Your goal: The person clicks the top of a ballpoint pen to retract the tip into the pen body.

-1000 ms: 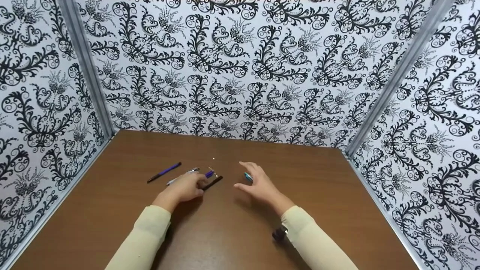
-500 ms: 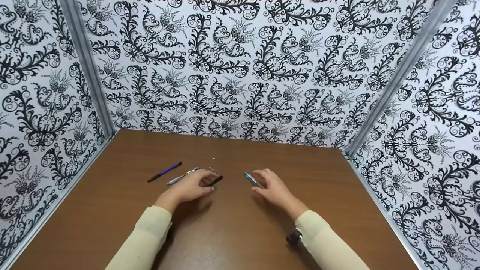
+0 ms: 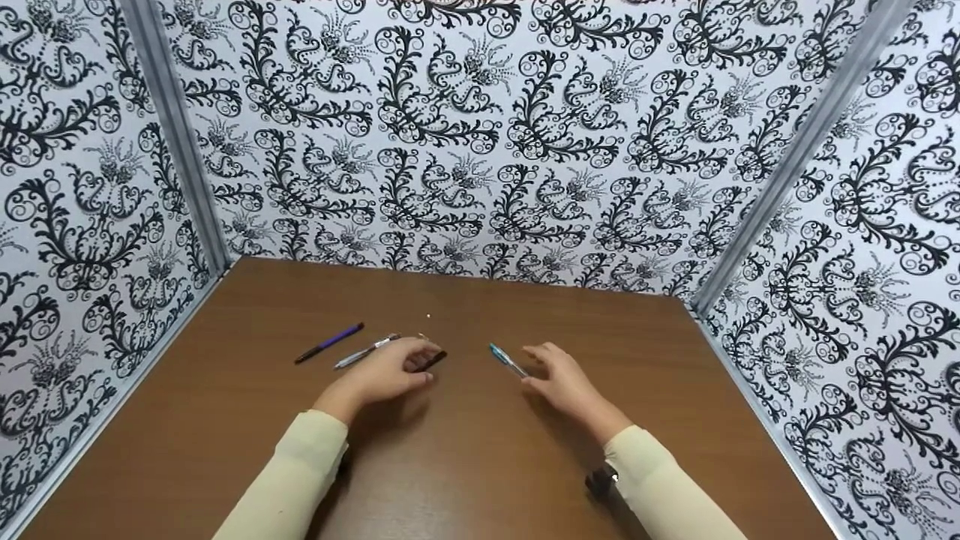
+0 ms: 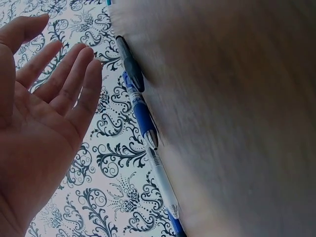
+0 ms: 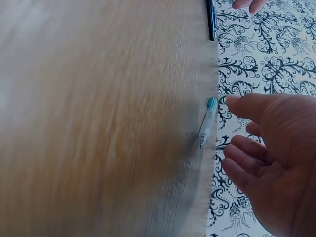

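My left hand (image 3: pixel 386 369) hovers over the pens with its fingers loosely bent and holds nothing. Under its fingertips lies a black pen (image 3: pixel 433 361), partly covered. The left wrist view shows this dark pen (image 4: pixel 130 65) with a blue pen (image 4: pixel 141 113) and a clear pen (image 4: pixel 162 180) in a row beyond the open palm. My right hand (image 3: pixel 562 381), fingers and thumb spread apart, is just right of a clear pen with a teal end (image 3: pixel 506 359). In the right wrist view this teal pen (image 5: pixel 208 123) lies on the table, apart from the fingers.
A purple-blue pen with black ends (image 3: pixel 329 343) lies farthest left on the brown table (image 3: pixel 465 465). Close to it, a silvery clear pen (image 3: pixel 358 357) runs partly behind the left hand. Patterned walls (image 3: pixel 480 150) enclose the table at the back and sides.
My right hand has drawn back to the right, leaving the teal pen in full view. My left hand has shifted right over the black pen and now hides the blue one. The pens stay in place.
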The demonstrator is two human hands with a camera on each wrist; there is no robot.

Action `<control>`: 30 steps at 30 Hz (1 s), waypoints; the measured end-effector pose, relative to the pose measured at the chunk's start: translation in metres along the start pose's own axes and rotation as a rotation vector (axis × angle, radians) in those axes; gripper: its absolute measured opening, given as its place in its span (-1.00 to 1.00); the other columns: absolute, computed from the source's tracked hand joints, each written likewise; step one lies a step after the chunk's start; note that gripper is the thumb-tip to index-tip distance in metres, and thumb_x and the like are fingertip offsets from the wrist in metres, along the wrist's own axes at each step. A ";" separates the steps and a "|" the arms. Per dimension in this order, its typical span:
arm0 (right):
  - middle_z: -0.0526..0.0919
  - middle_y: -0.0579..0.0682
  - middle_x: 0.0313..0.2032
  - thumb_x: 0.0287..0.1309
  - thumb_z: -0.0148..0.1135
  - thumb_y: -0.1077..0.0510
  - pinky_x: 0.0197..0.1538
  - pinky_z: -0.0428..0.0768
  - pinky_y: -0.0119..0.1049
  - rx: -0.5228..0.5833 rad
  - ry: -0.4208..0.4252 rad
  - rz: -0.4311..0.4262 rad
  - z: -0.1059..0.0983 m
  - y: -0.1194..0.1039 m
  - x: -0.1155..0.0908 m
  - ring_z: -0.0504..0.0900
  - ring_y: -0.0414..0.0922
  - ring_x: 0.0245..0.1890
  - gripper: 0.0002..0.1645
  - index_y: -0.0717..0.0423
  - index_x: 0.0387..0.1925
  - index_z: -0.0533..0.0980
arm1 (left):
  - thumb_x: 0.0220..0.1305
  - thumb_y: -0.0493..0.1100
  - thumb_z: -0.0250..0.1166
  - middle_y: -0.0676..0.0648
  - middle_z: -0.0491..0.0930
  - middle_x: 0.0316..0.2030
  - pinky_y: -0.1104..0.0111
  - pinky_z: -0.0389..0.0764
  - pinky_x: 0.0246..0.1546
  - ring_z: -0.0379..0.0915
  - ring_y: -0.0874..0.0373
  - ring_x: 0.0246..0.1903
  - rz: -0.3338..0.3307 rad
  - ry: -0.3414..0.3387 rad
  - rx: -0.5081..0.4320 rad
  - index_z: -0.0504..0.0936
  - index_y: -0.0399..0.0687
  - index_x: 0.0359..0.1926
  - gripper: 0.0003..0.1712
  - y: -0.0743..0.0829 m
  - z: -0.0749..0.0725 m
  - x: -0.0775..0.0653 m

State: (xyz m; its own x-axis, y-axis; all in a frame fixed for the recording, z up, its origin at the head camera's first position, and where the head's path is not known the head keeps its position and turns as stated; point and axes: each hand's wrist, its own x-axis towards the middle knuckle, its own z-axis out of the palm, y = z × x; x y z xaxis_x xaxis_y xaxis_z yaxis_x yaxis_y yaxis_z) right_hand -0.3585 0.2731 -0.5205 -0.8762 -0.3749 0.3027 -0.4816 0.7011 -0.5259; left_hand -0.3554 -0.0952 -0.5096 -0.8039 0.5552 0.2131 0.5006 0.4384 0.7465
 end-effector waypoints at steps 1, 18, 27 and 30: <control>0.67 0.34 0.18 0.24 0.57 0.34 0.32 0.58 0.26 0.005 -0.001 0.005 0.000 0.001 -0.001 0.65 0.28 0.20 -0.32 0.39 0.37 0.58 | 0.53 -0.30 0.38 -0.36 0.64 0.26 -0.21 0.59 0.30 0.60 -0.33 0.22 0.001 0.002 0.005 0.60 -0.26 0.41 -0.51 0.000 0.000 0.000; 0.69 0.27 0.00 0.26 0.50 0.44 0.17 0.69 0.16 -0.003 -0.062 -0.008 0.003 0.009 -0.004 0.71 0.18 0.02 -0.37 0.45 0.35 0.59 | 0.52 -0.33 0.38 -0.39 0.64 0.23 -0.19 0.63 0.25 0.61 -0.34 0.18 0.023 -0.003 0.030 0.59 -0.36 0.40 -0.50 0.004 0.000 -0.003; 0.67 0.20 -0.08 0.30 0.46 0.46 0.08 0.74 0.08 0.008 -0.093 -0.016 0.004 0.011 -0.002 0.73 0.13 -0.04 -0.43 0.43 0.33 0.61 | 0.47 -0.37 0.37 -0.41 0.67 0.13 -0.17 0.68 0.20 0.65 -0.32 0.12 0.049 -0.008 0.026 0.61 -0.40 0.35 -0.53 0.006 0.000 -0.002; 0.67 0.16 -0.12 0.31 0.44 0.47 0.04 0.72 0.03 0.001 -0.099 -0.007 0.006 0.012 -0.001 0.71 0.09 -0.08 -0.47 0.43 0.30 0.64 | 0.47 -0.35 0.38 -0.40 0.68 0.12 -0.16 0.68 0.19 0.66 -0.31 0.12 0.051 -0.009 0.043 0.62 -0.40 0.34 -0.52 0.005 0.001 -0.002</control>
State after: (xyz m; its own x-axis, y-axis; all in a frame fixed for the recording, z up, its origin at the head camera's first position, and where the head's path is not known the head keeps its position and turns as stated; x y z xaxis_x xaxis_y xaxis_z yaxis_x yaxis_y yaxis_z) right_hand -0.3635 0.2787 -0.5319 -0.8700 -0.4380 0.2265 -0.4878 0.6976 -0.5248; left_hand -0.3508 -0.0937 -0.5066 -0.7741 0.5839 0.2446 0.5546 0.4392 0.7068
